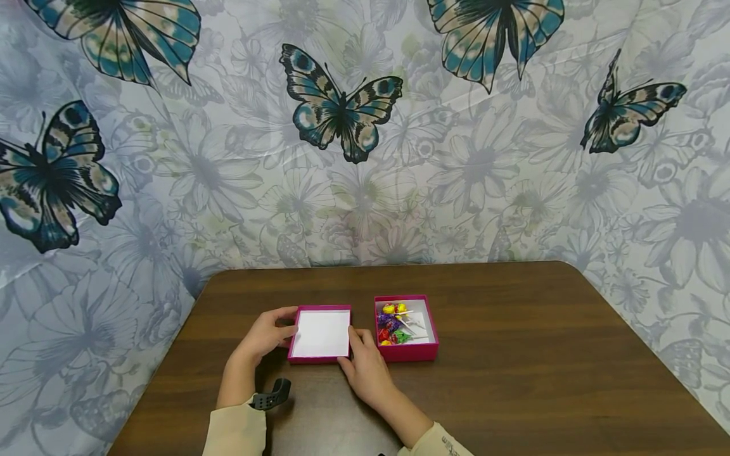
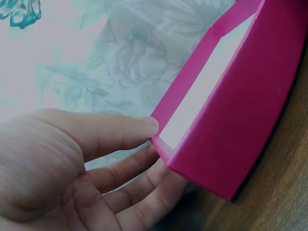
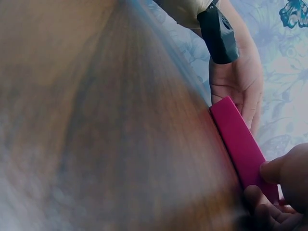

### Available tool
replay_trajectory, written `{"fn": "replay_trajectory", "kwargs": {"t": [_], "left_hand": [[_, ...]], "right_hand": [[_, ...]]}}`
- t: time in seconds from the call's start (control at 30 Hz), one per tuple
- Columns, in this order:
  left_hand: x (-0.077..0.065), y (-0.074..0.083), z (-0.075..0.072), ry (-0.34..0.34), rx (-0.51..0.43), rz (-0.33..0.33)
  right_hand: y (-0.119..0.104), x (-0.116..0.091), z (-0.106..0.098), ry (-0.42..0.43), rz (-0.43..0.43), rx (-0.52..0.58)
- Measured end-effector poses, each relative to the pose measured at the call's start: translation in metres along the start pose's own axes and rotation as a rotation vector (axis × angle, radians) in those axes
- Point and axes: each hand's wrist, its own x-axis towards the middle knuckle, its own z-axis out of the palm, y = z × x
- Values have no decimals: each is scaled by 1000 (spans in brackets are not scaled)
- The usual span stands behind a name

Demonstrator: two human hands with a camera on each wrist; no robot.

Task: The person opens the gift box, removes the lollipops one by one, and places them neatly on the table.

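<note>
A shallow pink box lid (image 1: 320, 334) with a white inside lies open side up on the table. At its left edge my left hand (image 1: 267, 332) holds it; in the left wrist view the thumb (image 2: 139, 126) rests at the rim's corner and the fingers are lower, against the side. My right hand (image 1: 367, 370) grips the lid's near right corner; the right wrist view shows the thumb (image 3: 273, 171) on the pink wall (image 3: 236, 142). Just right of that hand stands a pink box (image 1: 406, 353) holding several wrapped lollipops (image 1: 393, 323) with white sticks.
The brown wooden table (image 1: 530, 354) has rounded far corners. Behind it hangs a floral cloth (image 1: 365, 209) with butterflies. A dark wristband (image 1: 272, 395) sits on the left wrist, near the sleeve.
</note>
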Motion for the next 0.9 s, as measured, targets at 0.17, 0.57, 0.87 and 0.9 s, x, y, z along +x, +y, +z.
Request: {"fn": "replay_trajectory", "kwargs": {"t": [0.17, 0.57, 0.87, 0.9], "left_hand": [[1, -1, 1, -3, -13, -2], [2, 0, 2, -5, -17, -13], [2, 5, -2, 66, 14, 29], [2, 7, -2, 79, 18, 39]], "right_hand": [[1, 1, 0, -18, 29, 55], [1, 1, -1, -39, 65, 115], [-1, 1, -2, -42, 74, 136], [-2, 1, -2, -42, 72, 134]]}}
